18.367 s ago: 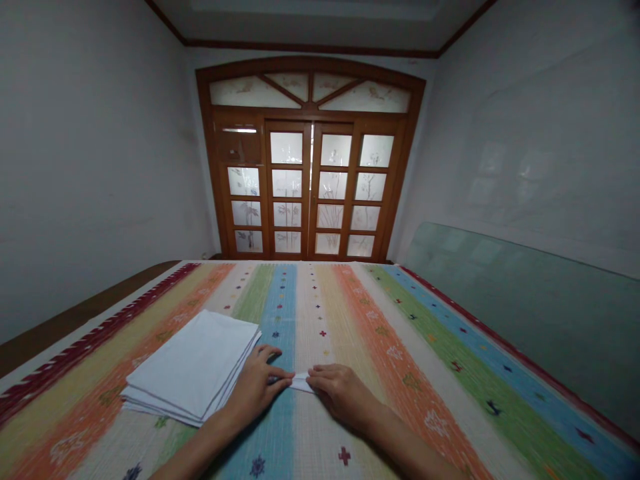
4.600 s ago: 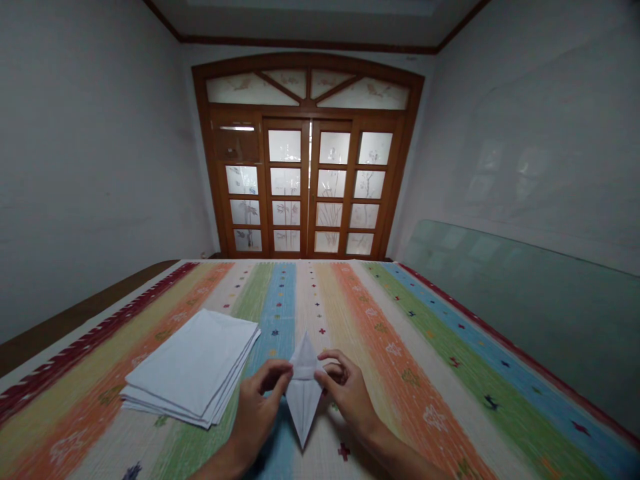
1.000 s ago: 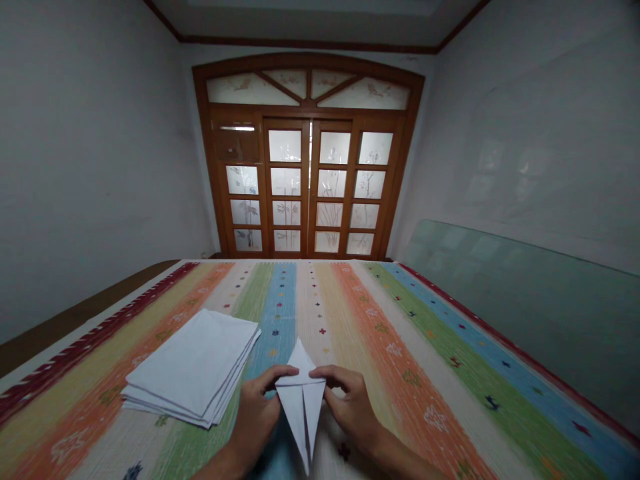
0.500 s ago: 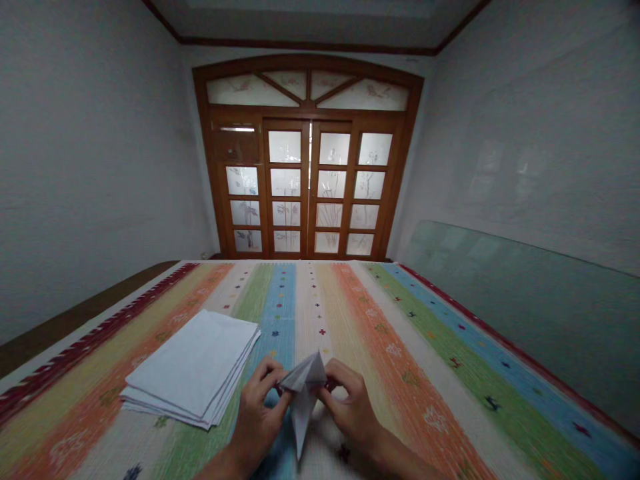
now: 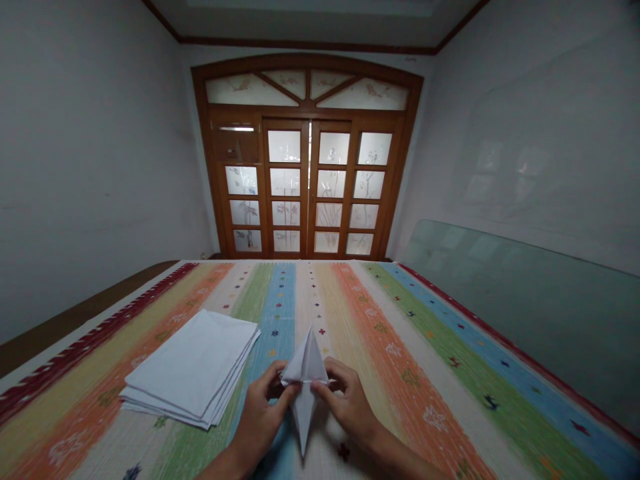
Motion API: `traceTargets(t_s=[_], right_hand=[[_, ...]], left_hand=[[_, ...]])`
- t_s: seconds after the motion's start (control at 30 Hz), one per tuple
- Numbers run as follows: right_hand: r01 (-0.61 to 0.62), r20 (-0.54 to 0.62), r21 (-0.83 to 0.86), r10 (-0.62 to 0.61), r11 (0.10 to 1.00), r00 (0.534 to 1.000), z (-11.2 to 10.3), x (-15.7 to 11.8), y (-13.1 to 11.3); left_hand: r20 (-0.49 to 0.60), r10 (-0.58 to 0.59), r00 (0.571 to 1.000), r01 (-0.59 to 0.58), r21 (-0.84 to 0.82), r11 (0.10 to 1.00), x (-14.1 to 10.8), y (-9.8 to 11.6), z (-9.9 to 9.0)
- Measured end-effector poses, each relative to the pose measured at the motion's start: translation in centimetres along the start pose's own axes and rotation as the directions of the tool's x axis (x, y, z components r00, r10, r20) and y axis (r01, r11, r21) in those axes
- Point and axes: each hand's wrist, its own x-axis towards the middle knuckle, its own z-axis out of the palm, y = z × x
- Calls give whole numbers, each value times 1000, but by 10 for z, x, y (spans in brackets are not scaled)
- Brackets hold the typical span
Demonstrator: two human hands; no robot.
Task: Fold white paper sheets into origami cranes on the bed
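A white folded paper (image 5: 306, 363), narrow and pointed at both ends, is held up between both hands near the front of the table. My left hand (image 5: 264, 403) pinches its left side with thumb and forefinger. On the other side my right hand (image 5: 349, 399) grips it the same way, the two thumbs close together at its middle. One point of the paper faces away from me, the other down toward me. Beside my left hand lies a stack of white paper sheets (image 5: 193, 363). The fingers behind the folded paper are partly hidden.
A striped, patterned tablecloth (image 5: 400, 373) covers the table. Against the right wall leans a pale green panel (image 5: 500, 287). Far ahead stands a wooden door (image 5: 307, 187) with glass panes, between grey-white walls.
The folded paper has opened out at its upper part and straightened, its far tip now pointing forward and slightly left. Both thumbs have drawn closer to its middle. The paper stack has not moved.
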Motion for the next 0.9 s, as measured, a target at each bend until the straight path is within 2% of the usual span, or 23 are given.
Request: traceTargets(t_s=[0.13,0.23,0.33,0.47,0.67,0.9], right_hand=[[-68,-1,72,69,995,998,4,1,5],[-116,-4,170,119,979,993,6,2,5],[-146,17,234,146,961,989,5,3,4],[-142,35,249,137,958,990,4,3,4],[-149,66,243,137,958,988,3,2,2],[-91,87,333,65,938,994,3,3,-3]], left_hand=[[-15,4,1000,-4,-17,1000,-4,-3,0],[-86,51,995,-52,-7,999,-7,-8,0],[-77,107,991,-103,55,993,-8,-8,-1],[-42,104,994,-98,121,988,-5,-2,-3],[-58,85,995,-79,94,992,-2,3,-5],[-105,20,994,-16,40,999,1,-5,-5]])
